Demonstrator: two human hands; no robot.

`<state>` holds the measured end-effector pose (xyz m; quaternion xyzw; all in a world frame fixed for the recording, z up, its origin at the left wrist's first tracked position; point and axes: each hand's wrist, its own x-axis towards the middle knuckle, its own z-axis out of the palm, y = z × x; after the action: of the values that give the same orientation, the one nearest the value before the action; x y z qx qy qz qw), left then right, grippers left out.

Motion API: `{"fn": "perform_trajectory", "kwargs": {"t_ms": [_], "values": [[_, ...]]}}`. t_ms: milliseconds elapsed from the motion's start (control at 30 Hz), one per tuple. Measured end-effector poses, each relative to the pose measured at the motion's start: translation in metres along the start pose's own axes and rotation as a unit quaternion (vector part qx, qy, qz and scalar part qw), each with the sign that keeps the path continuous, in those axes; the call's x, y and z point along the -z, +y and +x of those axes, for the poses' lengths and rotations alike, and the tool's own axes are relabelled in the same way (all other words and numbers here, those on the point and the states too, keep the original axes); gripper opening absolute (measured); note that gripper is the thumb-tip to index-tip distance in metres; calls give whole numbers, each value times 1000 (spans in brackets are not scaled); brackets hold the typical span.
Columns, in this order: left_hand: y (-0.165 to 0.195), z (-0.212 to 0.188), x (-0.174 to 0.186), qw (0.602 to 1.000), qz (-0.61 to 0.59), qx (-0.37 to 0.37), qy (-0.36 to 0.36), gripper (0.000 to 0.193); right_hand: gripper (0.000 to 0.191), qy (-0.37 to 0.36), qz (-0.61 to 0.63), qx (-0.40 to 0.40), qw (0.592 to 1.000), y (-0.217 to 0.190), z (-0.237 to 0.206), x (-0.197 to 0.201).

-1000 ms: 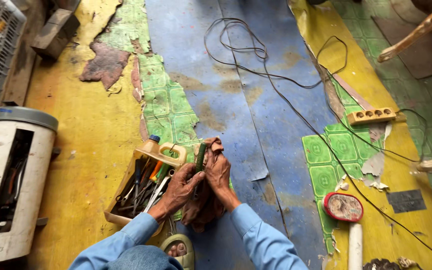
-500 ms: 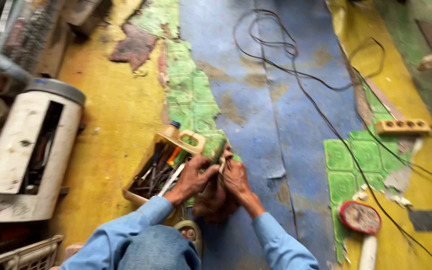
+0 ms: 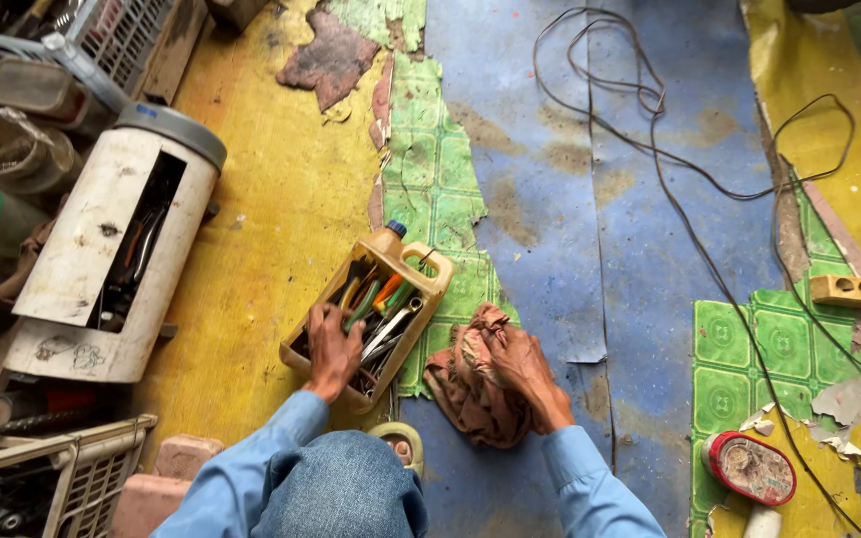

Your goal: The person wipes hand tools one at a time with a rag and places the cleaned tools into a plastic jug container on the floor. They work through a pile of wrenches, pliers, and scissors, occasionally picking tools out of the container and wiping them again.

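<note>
While my left hand (image 3: 334,349) digs, fingers curled, among tools in the cut-open jug (image 3: 371,317), my right hand (image 3: 520,364) presses flat on the rag (image 3: 470,384) at three o'clock; picking one tool likely comes next.

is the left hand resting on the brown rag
No, the left hand reaches into the cut-open yellow jug of tools, while the right hand presses on the brown rag.
</note>
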<state>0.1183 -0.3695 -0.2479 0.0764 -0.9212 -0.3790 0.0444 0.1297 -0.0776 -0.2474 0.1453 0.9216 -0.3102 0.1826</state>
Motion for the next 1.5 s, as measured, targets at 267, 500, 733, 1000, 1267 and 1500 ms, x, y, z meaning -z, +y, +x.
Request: {"fn": "perform_trajectory", "kwargs": {"t_ms": [267, 500, 733, 1000, 1267, 1500], "values": [[-18, -7, -3, 979, 135, -148, -32, 28, 43, 18, 39, 69, 997, 18, 8, -35], [-18, -17, -14, 979, 42, -17, -197, 21, 52, -7, 52, 72, 996, 14, 13, -54], [5, -14, -26, 952, -140, 66, -265, 25, 54, -36, 278, 25, 960, -13, -3, -58], [78, 35, -36, 908, -235, -78, -339, 27, 30, 31, 513, 31, 857, -28, 22, -14], [199, 106, -48, 885, -303, 14, -353, 39, 26, -2, 530, 91, 843, -48, 46, 89], [303, 134, -58, 851, -390, 66, -345, 27, 19, 143, 362, 177, 904, -68, 42, 215]]}}
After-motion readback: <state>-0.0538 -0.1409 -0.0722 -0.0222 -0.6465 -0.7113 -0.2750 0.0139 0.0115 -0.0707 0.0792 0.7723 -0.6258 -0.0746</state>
